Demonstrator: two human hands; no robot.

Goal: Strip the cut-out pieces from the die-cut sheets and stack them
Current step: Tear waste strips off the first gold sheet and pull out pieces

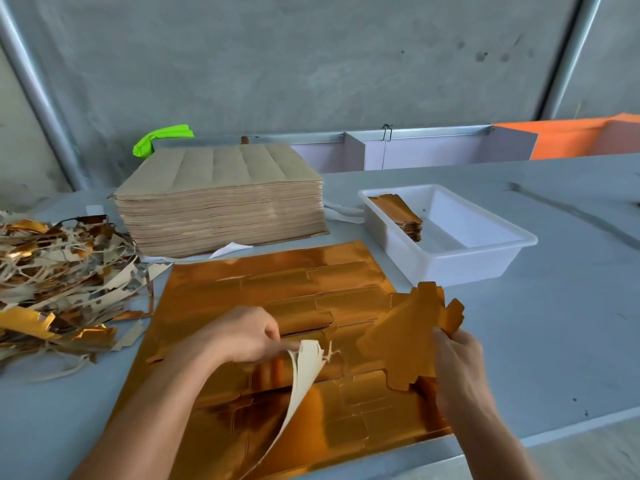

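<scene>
Glossy gold foil sheet, matt paper back; smooth white plastic tray

Open tabletop right of the gold die-cut sheet. Blocked on the left by a scrap heap, behind by a stack of brown sheets. White tub at back right.

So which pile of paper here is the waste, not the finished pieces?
The tangled scrap heap at the table's left edge: loose torn strips, unlike the neat cut-out stack inside the white tray.
</scene>
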